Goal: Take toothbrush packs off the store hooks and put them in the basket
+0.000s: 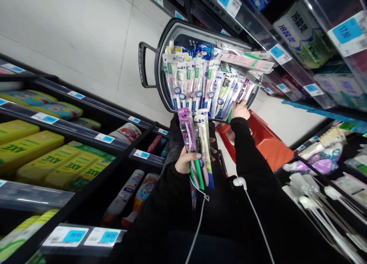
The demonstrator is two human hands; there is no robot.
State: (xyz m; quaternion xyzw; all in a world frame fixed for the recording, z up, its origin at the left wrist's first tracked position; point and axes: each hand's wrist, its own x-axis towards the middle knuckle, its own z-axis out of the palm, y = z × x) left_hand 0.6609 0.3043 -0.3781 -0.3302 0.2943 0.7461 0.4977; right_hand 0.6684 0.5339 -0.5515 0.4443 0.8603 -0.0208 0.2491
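Note:
My left hand [185, 161] is closed around a few packaged toothbrushes, held above my lap in front of the basket. One is a purple toothbrush pack [187, 132] with a green handle end; beside it lies a paler toothbrush pack [204, 141]. At the near right side of a grey shopping basket [162, 65], my right hand [241, 111] has its fingers closed on a purple toothbrush pack [244, 90], partly hidden among its neighbours. Rows of toothbrush packs [197, 82] stand upright in the basket. Behind them sit blue packages [203, 51], and a pink-and-white pack [243, 61] lies across the top right.
A red plastic stool or bin [266, 141] is right of my knees. Shelves close in on both sides, with yellow AXE packs [31, 141] at left and toothpaste boxes [301, 34] at upper right. Brushes [321, 210] hang lower right. A white earphone [239, 182] dangles before me.

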